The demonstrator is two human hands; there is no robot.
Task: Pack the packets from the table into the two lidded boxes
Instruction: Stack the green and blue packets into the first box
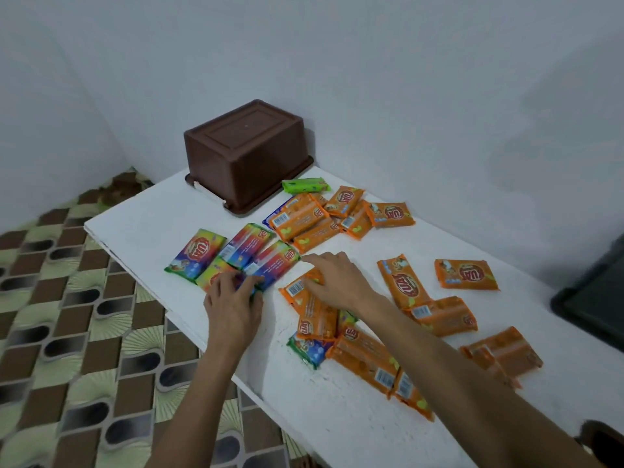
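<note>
The glossy orange foil packets point(305, 228) and rainbow-coloured foil packets point(233, 256) lie scattered flat on the white painted table point(141, 217); none is packed. The left hand point(233, 302) rests on the near rainbow packets, fingers spread, nothing lifted. The right hand point(337, 278) lies flat, fingers extended, on an orange packet. The step in hand appears to be gathering and sorting. The brown plastic box point(246, 153) stands upturned at the far corner; the next move calls for righting it. A dark container point(594, 298) sits at the right edge.
</note>
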